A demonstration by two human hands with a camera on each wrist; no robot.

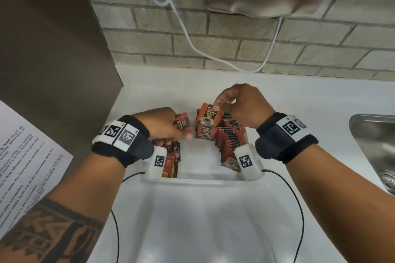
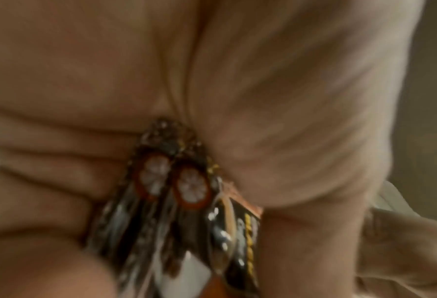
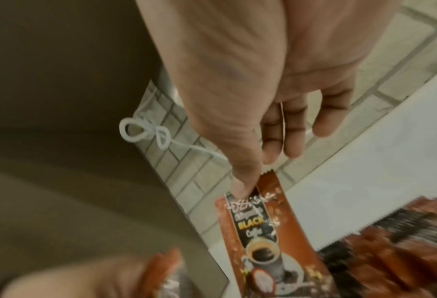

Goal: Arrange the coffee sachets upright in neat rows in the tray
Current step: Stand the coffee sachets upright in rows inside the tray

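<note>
The right hand (image 1: 235,100) is pinching the top of a sachet (image 1: 208,114) standing at the far end of the upright row (image 1: 229,134) along the tray's (image 1: 192,179) right side. The left hand (image 1: 162,126) is gripping a bunch (image 1: 181,123) over the left side, above loose sachets (image 1: 172,160).

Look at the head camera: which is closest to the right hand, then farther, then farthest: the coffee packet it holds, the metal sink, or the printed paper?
1. Coffee packet, pinched in the right hand.
2. Metal sink, off to the right.
3. Printed paper, far left.
</note>
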